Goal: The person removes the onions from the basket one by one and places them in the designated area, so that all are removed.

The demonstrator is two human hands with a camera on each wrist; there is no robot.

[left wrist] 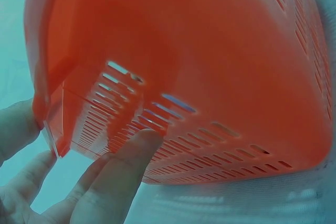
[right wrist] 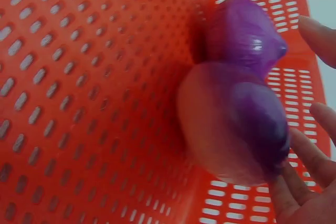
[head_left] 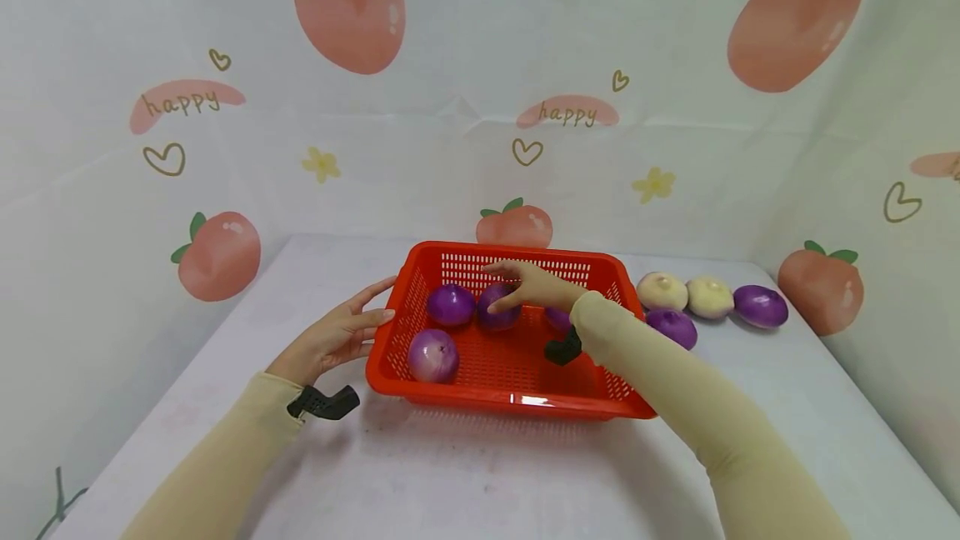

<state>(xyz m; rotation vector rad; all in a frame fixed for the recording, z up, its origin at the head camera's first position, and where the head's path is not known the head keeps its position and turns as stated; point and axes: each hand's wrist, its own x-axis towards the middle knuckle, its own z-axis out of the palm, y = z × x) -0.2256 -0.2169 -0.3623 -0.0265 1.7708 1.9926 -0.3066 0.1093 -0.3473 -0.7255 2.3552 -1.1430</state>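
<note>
Inside the red basket [head_left: 517, 397] lie several purple onions. A paler purple onion [head_left: 433, 356] is at the front left, with a darker purple onion [head_left: 451, 305] behind it. My left hand [head_left: 337, 333] holds the basket at its left rim, thumb at the edge and other fingers against the outer wall. My right hand [head_left: 536, 283] reaches in over a purple onion [right wrist: 231, 124]. Its fingers are spread; some fingertips meet that onion's side, while the thumb [right wrist: 320, 40] stands apart from it. Another purple onion [head_left: 558, 319] is partly hidden by the right arm.
Right of the basket on the white table [head_left: 465, 473] sit a white onion [head_left: 662, 291], a second white onion [head_left: 709, 297], a purple onion [head_left: 761, 307] and another purple onion [head_left: 672, 327]. A printed cloth [head_left: 450, 148] hangs behind the table.
</note>
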